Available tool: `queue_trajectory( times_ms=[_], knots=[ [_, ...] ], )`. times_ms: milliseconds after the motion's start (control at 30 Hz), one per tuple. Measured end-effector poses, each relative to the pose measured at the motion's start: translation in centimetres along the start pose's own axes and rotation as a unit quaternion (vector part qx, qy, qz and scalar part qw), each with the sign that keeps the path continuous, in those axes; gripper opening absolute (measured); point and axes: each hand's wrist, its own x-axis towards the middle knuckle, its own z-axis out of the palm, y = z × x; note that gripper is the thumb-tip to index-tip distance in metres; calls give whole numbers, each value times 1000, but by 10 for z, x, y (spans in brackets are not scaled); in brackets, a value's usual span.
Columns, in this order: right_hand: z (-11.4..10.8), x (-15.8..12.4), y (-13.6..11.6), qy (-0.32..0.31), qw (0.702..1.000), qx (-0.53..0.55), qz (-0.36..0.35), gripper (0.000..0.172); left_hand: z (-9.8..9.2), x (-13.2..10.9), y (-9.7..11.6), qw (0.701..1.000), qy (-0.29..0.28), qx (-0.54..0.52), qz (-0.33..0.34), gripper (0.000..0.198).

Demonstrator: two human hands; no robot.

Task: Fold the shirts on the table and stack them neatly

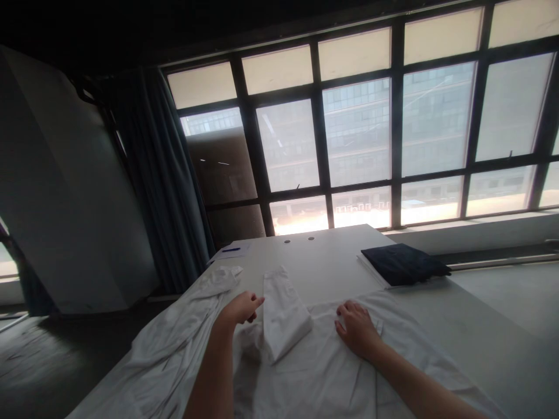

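A white shirt [323,361] lies spread and wrinkled over the near part of the table, with one sleeve [282,308] folded across it and pointing away from me. At the left edge of that sleeve is my left hand [241,308], its fingers curled and its fingertips at the cloth. My right hand [358,329] rests palm down on the shirt to the right of the sleeve, fingers apart and slightly bent. A narrow stitched strip of the shirt shows beside the right wrist. More loose white cloth [174,343] lies bunched along the left side.
The white table [332,256] runs away toward large windows [358,134]. A folded dark garment [402,263] lies at the right on something white. A blue pen [231,250] rests on paper at the far left corner. A dark curtain [152,174] hangs beyond the left side.
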Motion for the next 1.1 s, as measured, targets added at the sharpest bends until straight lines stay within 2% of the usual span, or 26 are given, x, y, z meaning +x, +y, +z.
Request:
queue_trajectory(
  times_ms=[100,233,300,367,533,600,667,733,800,833,867,933,967,1033,1100],
  knots=[
    [0,0,0,1,1000,0,0,22,24,11,6,998,59,19,13,38],
    [1,1,1,-2,1000,0,1,22,63,15,8,995,103,11,11,57],
    [1,1,1,-5,1000,0,3,22,74,12,7,993,113,-6,15,60],
    [1,1,1,-5,1000,2,4,22,78,9,9,992,117,-32,25,60],
    [3,1,3,-2,1000,15,9,23,63,0,33,988,94,-101,76,68],
    [5,1,4,5,1000,25,15,25,52,-9,49,984,54,-118,120,66],
    [7,2,6,16,999,38,25,29,38,-25,68,979,-8,-125,164,55],
    [8,5,9,31,997,55,37,31,22,-49,86,970,-87,-121,194,42],
    [9,8,12,46,995,74,47,32,6,-79,103,954,-189,-107,209,39],
    [8,10,14,53,994,85,50,33,-1,-94,110,918,-328,-73,212,41],
    [7,12,15,59,992,96,51,35,-7,-107,116,890,-397,-54,219,41],
    [6,14,17,61,990,120,43,40,-15,-124,121,886,-400,-24,233,40],
    [4,14,17,57,989,131,36,43,-16,-126,119,901,-364,-10,234,40],
    [1,13,15,44,988,149,16,45,-13,-118,108,937,-281,20,205,39],
    [-4,10,10,28,986,161,-12,42,-6,-97,85,963,-228,49,134,39]
  ],
)
